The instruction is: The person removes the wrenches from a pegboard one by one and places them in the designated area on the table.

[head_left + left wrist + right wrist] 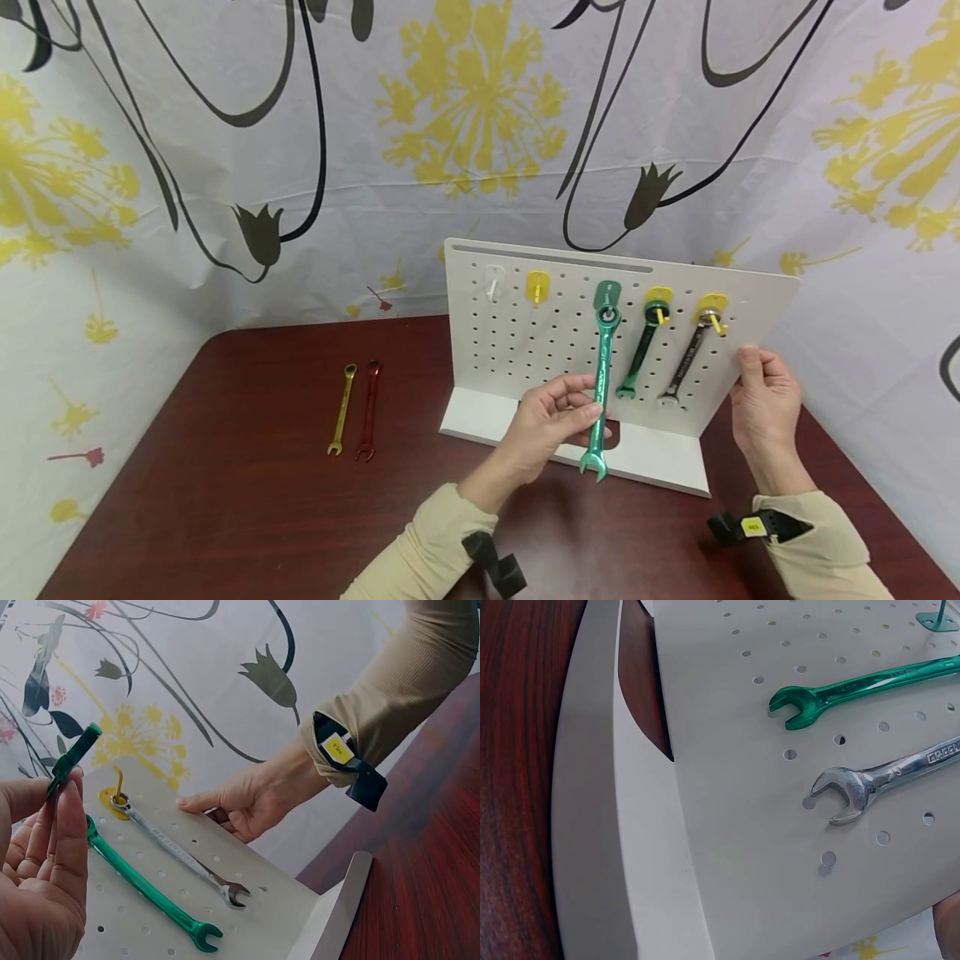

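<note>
My left hand [546, 421] pinches a teal-green combination wrench [602, 375] by its lower shaft, between thumb and fingers. The wrench hangs upright, its ring end overlapping the green hook [607, 293] in the head view and its open end pointing down. At the right edge of the white pegboard [577, 342], my right hand [768, 408] grips the panel, thumb on the front face. Beside the held wrench hang a dark green wrench [639, 354] and a silver wrench [686, 362], each on a yellow hook. The right wrist view shows their open ends close up.
A white hook [493, 282] and a yellow hook [537, 287] at the board's left bear nothing. On the dark red table [247, 467], a yellow wrench [342, 410] and a red wrench [370, 410] lie left of the board. A flower-patterned curtain [360, 167] hangs behind.
</note>
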Demonstrator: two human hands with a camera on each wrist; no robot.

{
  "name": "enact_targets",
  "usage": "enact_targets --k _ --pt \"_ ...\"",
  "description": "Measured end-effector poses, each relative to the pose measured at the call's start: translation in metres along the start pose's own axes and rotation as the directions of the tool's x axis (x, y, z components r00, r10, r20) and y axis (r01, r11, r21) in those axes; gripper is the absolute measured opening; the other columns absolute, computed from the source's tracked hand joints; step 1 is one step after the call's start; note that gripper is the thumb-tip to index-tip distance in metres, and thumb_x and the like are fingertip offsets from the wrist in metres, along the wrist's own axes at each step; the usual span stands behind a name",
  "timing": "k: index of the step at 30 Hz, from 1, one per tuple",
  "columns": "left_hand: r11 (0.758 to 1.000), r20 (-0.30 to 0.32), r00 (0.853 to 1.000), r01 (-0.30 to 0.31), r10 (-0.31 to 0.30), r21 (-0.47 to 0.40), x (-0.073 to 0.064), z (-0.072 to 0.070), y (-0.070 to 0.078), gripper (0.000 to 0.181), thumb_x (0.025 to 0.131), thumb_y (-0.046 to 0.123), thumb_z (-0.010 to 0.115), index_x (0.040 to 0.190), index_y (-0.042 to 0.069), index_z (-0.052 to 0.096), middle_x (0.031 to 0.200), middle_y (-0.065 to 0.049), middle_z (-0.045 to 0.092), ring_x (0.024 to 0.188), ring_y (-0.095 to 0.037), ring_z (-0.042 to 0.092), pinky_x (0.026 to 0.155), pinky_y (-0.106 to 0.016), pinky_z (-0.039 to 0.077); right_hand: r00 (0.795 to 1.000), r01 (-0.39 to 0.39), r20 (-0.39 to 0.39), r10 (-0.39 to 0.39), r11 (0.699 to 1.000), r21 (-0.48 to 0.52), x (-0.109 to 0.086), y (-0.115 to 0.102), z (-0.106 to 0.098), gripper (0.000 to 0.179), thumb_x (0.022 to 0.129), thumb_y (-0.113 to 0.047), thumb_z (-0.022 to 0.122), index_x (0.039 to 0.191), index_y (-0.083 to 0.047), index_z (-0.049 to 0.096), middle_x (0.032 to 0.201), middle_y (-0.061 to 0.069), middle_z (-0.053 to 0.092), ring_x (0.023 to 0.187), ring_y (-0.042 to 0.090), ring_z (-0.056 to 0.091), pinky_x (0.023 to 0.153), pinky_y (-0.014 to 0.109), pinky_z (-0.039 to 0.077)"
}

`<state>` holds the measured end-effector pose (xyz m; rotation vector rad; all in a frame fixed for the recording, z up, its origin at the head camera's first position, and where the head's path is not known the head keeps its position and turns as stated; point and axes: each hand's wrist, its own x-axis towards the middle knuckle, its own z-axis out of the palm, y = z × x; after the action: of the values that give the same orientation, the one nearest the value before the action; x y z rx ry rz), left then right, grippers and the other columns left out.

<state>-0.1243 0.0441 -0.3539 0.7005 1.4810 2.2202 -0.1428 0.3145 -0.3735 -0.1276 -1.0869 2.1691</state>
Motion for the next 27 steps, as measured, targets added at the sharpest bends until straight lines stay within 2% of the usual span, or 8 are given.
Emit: enact_targets --k 11,16,19,24,27 --pt "0.996 0.012 1.0 0.014 -0.013 -0.085 -0.002 0.003 0.009 0.038 0.093 0.0 0.051 0.128 -0.012 0.043 0.082 0.01 0.063 0.07 -0.003 0.066 0.061 -0.018 0.052 1.0 -0.009 -0.005 0.009 1.0 -0.019 0.0 -0.001 -0.001 0.013 0.085 -0.003 0.063 0.078 0.006 0.062 0.082 0.008 0.064 0.077 0.012 0.061 0.064 0.02 0.051" --pt "0.994 0.029 1.0 -0.006 0.01 -0.11 -0.003 0.003 0.01 0.038 0.093 -0.001 0.05 0.127 -0.013 0.041 0.083 0.01 0.063 0.07 -0.004 0.066 0.061 -0.019 0.053 1.0 -0.02 -0.019 0.019 0.999 -0.037 0.0 -0.002 -0.001 0.013 0.085 -0.005 0.064 0.079 0.006 0.062 0.081 0.006 0.063 0.071 0.01 0.057 0.057 0.018 0.047" --pt "0.994 0.034 0.999 -0.01 0.014 -0.106 -0.004 0.0 0.009 0.038 0.092 -0.002 0.051 0.127 -0.014 0.04 0.081 0.009 0.062 0.07 -0.005 0.066 0.062 -0.02 0.054 0.999 -0.026 -0.025 0.025 0.999 -0.046 -0.001 -0.002 -0.001 0.013 0.085 -0.006 0.065 0.079 0.005 0.062 0.078 0.006 0.062 0.064 0.009 0.052 0.051 0.017 0.041" --pt "0.997 0.025 1.0 0.005 -0.003 -0.075 -0.011 -0.008 0.003 0.038 0.091 -0.001 0.054 0.124 -0.014 0.042 0.083 0.007 0.063 0.071 -0.007 0.067 0.066 -0.022 0.056 0.999 -0.03 -0.022 0.03 0.999 -0.033 -0.001 -0.001 -0.001 0.013 0.086 -0.004 0.064 0.078 0.006 0.062 0.081 0.007 0.063 0.07 0.011 0.058 0.057 0.018 0.048" --pt "0.999 0.01 1.0 0.024 -0.024 -0.037 -0.017 -0.017 -0.001 0.036 0.09 0.0 0.056 0.121 -0.013 0.044 0.085 0.008 0.065 0.074 -0.005 0.066 0.066 -0.022 0.055 0.999 -0.026 -0.024 0.025 0.999 -0.036 0.0 -0.001 -0.001 0.012 0.086 -0.004 0.064 0.078 0.006 0.062 0.08 0.007 0.062 0.069 0.01 0.056 0.055 0.018 0.046"
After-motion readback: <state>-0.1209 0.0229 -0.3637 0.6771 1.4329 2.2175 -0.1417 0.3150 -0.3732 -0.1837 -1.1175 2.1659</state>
